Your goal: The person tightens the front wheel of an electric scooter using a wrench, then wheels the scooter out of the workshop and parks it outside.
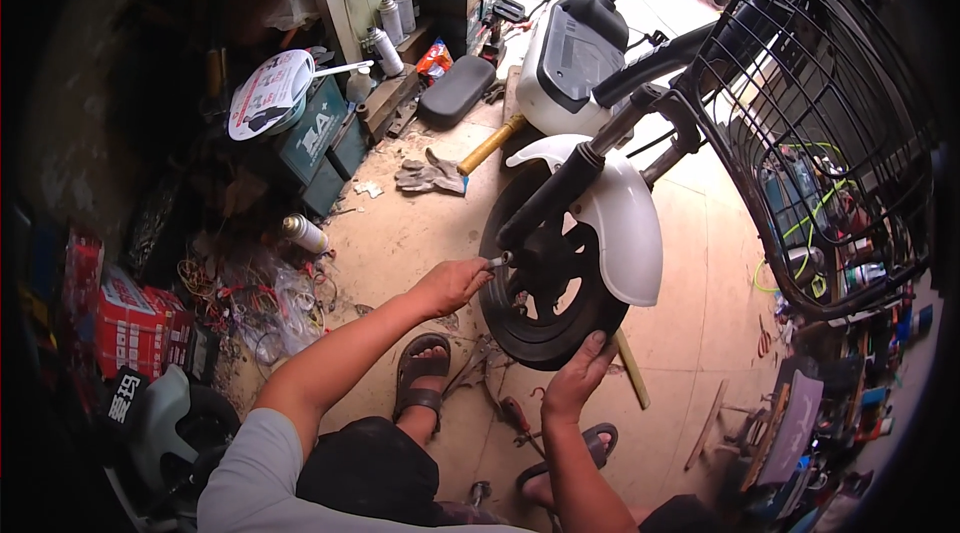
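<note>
My left hand [455, 286] is closed round the handle of a metal wrench [500, 261]. The wrench's head meets the axle area of a scooter's front wheel [553, 338], left of the hub. My right hand [580, 373] grips the lower right side of the black tyre, thumb up on the tread, its other fingers partly hidden. Above the wheel sits a white front mudguard [630, 243], with a black fork leg [560, 195] running down to the hub. The white scooter body [570, 63] stands behind, and a black wire basket [800, 133] hangs at the right.
Beyond the wheel lie a work glove [430, 175], a yellow-handled tool [490, 145] and a dark seat pad [457, 93]. Loose wires and plastic [275, 298] sit at left, near a spray can [305, 233]. A screwdriver [516, 415] lies between my feet; a wooden stick [633, 373] is beside the tyre.
</note>
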The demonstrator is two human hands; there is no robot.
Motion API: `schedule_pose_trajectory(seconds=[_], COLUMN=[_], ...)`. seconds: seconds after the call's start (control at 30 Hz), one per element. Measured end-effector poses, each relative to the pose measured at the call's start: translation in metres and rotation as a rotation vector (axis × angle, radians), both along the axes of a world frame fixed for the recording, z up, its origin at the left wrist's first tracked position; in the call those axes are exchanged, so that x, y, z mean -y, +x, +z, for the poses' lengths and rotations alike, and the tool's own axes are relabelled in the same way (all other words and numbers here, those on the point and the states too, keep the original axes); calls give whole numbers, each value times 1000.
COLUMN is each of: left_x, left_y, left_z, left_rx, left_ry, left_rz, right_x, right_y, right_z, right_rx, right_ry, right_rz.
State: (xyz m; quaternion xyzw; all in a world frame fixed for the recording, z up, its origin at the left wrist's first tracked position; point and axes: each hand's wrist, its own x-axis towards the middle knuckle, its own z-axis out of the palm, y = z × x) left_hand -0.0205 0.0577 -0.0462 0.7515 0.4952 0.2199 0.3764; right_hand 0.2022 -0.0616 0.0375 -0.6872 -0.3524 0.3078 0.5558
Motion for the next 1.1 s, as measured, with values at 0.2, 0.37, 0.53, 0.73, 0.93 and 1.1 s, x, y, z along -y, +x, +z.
schedule_pose_trajectory(seconds=[0.2,0.37,0.53,0.73,0.93,1.1], left_x=[-13,-42,-86,-135,-138,-125], left_y=[-19,-10,-10,-4,39,50], left_z=[-29,-8,-30,-34,44,75], left_rx=[-308,-869,-585,549,802,813], left_ry=[338,68,-20,-668,-519,-213], left_rz=[-51,95,-19,359,410,300], right_x=[-1,5,12,25,30,26], right_y=[-8,-9,-26,-50,-62,-77], right_z=[5,7,15,9,-1,2], right_rx=[17,18,24,48,79,-50], right_ry=[44,0,-8,-5,-73,-19], right_rz=[7,42,91,174,247,327])
